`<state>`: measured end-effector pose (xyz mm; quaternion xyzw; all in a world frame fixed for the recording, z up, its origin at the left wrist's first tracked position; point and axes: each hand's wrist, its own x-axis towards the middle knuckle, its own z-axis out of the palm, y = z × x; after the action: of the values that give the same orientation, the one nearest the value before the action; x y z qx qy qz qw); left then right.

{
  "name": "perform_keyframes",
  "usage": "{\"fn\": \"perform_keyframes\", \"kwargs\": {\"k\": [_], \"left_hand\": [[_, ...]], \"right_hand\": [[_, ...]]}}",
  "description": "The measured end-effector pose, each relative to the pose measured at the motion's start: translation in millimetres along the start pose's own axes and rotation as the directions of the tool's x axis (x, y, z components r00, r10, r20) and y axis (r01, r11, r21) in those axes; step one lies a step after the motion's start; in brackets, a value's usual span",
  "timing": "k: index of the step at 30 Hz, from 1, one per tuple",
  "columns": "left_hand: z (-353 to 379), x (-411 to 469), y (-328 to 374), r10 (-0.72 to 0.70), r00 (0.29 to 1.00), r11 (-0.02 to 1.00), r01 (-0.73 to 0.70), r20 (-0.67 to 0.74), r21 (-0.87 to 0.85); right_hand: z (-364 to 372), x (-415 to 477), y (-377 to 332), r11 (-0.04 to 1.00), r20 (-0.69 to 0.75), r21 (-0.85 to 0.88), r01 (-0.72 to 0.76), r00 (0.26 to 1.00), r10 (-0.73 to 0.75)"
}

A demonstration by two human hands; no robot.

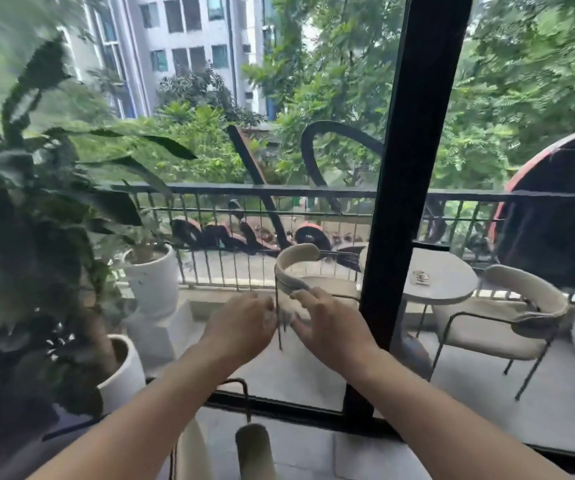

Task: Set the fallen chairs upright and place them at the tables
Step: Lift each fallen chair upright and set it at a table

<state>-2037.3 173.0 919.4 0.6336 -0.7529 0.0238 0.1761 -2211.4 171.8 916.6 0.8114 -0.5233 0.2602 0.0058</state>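
Both my hands reach forward at chest height in front of a glass wall. My left hand (244, 323) and my right hand (331, 327) hold nothing, fingers loosely apart, palms facing each other. Between them shows a thin dark leg of a cream chair (296, 268) standing upright out on the balcony. That chair is left of a round white table (445, 282). A second cream chair (507, 320) stands upright to the table's right. Low in the view, close to me, a cream padded roll (254, 452) and a thin metal frame (241, 386) belong to another chair, mostly cut off.
A thick black window post (410, 168) rises right of my hands. A big leafy plant (36, 220) in a white pot (123, 372) fills the left. More white pots (156, 278) and a dark railing (244, 190) line the balcony.
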Motion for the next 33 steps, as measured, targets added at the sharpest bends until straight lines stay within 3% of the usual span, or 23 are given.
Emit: {"fn": "perform_keyframes", "kwargs": {"k": [7,14,23,29,33], "left_hand": [[31,31,-26,-0.396,0.917,0.917,0.397,-0.041,0.040],[39,30,-60,-0.725,0.678,0.668,0.735,-0.121,0.117],[72,27,-107,-0.888,0.405,0.392,0.914,-0.217,0.104],[91,12,-118,-0.933,0.180,0.154,0.982,-0.313,0.106],[148,5,-125,-0.938,0.066,0.012,0.987,-0.341,0.159]], "right_hand": [[49,92,40,0.917,0.054,0.154,0.367,0.924,-0.379],[123,164,10,0.676,0.059,0.324,0.662,0.699,-0.713],[215,218,-42,0.381,0.037,0.497,0.780,0.419,-0.907],[278,226,-81,0.083,-0.104,0.550,0.831,0.167,-0.980],[351,211,-84,-0.092,-0.150,0.605,0.791,0.000,-0.989]]}}
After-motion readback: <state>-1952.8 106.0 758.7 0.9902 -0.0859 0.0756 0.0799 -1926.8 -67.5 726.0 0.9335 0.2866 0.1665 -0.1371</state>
